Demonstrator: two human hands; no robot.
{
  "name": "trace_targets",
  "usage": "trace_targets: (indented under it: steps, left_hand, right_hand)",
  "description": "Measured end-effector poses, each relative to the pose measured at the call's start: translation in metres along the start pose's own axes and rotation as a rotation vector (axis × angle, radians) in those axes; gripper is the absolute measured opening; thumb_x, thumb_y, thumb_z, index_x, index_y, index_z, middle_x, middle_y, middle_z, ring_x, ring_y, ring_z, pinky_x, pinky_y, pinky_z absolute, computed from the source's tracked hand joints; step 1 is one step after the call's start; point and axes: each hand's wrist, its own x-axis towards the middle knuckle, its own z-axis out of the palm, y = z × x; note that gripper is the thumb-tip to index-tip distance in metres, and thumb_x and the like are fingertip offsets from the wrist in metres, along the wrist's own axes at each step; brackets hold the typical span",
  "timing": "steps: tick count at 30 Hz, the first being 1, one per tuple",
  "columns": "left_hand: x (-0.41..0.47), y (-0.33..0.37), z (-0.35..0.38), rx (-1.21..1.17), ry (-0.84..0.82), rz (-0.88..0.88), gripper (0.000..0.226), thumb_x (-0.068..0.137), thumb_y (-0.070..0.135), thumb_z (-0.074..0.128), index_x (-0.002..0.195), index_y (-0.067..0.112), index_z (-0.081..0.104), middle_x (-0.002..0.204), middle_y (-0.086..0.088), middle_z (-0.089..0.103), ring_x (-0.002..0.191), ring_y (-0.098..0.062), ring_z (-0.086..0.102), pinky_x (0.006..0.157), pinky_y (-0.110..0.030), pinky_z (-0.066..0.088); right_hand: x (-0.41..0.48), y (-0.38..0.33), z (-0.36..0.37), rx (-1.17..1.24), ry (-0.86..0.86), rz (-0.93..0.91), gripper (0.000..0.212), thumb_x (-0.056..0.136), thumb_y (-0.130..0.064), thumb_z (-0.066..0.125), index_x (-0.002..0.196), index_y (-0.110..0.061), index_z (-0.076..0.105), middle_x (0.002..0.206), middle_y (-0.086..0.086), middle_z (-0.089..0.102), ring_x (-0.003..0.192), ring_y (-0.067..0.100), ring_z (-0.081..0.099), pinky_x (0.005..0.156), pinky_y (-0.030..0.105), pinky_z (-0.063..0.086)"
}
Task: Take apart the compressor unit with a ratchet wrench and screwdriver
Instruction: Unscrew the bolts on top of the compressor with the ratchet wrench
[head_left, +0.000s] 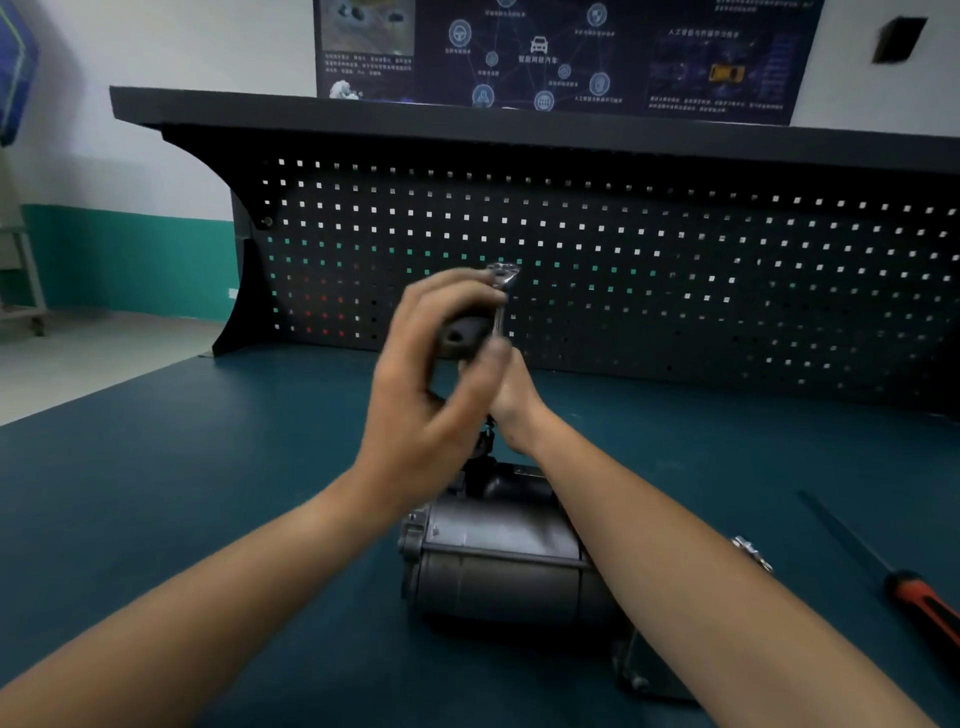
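Note:
The grey cylindrical compressor unit (498, 561) lies on the teal bench between my forearms. Above it, my left hand (431, 374) grips the black handle of the ratchet wrench (467, 332), whose silver head points up toward the pegboard. My right hand (511, 387) sits just behind and below the left one, its fingers curled at the wrench; the left hand hides most of it. A screwdriver (919, 597) with a red and black handle lies on the bench at the right, untouched. The frame is motion-blurred.
A black pegboard (675, 291) with a shelf on top rises behind the bench. A small silver metal part (750, 553) lies right of the compressor. A dark bracket (644, 670) lies at the compressor's near end. The bench's left edge (104, 395) runs diagonally.

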Motion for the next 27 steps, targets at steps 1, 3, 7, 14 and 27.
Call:
trace_targets:
  steps: [1,3,7,14,27]
  left_hand:
    - [-0.001,0.0,0.003,0.082,-0.049,0.068,0.017,0.086,0.015,0.048,0.103,0.018,0.05,0.112,-0.008,0.051,0.109,-0.014,0.05,0.097,-0.024,0.039]
    - [0.004,-0.002,0.008,0.134,-0.053,0.083,0.017,0.087,0.016,0.048,0.104,0.016,0.049,0.11,-0.01,0.052,0.107,-0.016,0.051,0.096,-0.024,0.04]
    - [0.023,-0.014,0.007,0.116,0.074,-0.03,0.011,0.09,0.019,0.045,0.1,0.017,0.049,0.1,0.003,0.053,0.094,-0.006,0.055,0.084,-0.018,0.043]
    - [0.035,-0.035,-0.011,-0.242,0.205,-0.249,0.008,0.087,0.028,0.044,0.091,0.025,0.051,0.095,0.002,0.064,0.093,-0.013,0.062,0.075,-0.033,0.05]
    - [0.069,-0.105,-0.017,-0.797,0.468,-0.957,0.033,0.1,0.033,0.032,0.087,0.014,0.056,0.085,0.002,0.067,0.078,-0.011,0.065,0.065,-0.027,0.052]
  right_hand:
    - [-0.002,0.0,0.0,0.05,0.008,-0.009,0.037,0.099,-0.019,0.035,0.063,-0.013,0.041,0.058,0.001,0.034,0.053,0.013,0.031,0.053,0.027,0.027]
    - [-0.003,-0.002,-0.002,0.058,0.018,0.005,0.038,0.099,-0.021,0.034,0.073,0.001,0.051,0.063,0.013,0.038,0.055,0.027,0.034,0.06,0.037,0.04]
    - [0.0,-0.002,-0.002,-0.013,0.052,-0.023,0.031,0.096,-0.023,0.047,0.071,-0.005,0.048,0.055,0.013,0.036,0.052,0.02,0.035,0.048,0.025,0.036]
    - [0.009,-0.001,0.004,0.136,0.185,0.054,0.05,0.094,-0.04,0.049,0.054,-0.018,0.028,0.042,-0.005,0.024,0.036,0.009,0.02,0.038,0.02,0.017]
    - [0.01,-0.006,-0.003,0.107,-0.017,0.094,0.057,0.096,-0.038,0.045,0.046,-0.016,0.027,0.036,-0.006,0.021,0.032,0.01,0.018,0.04,0.017,0.015]
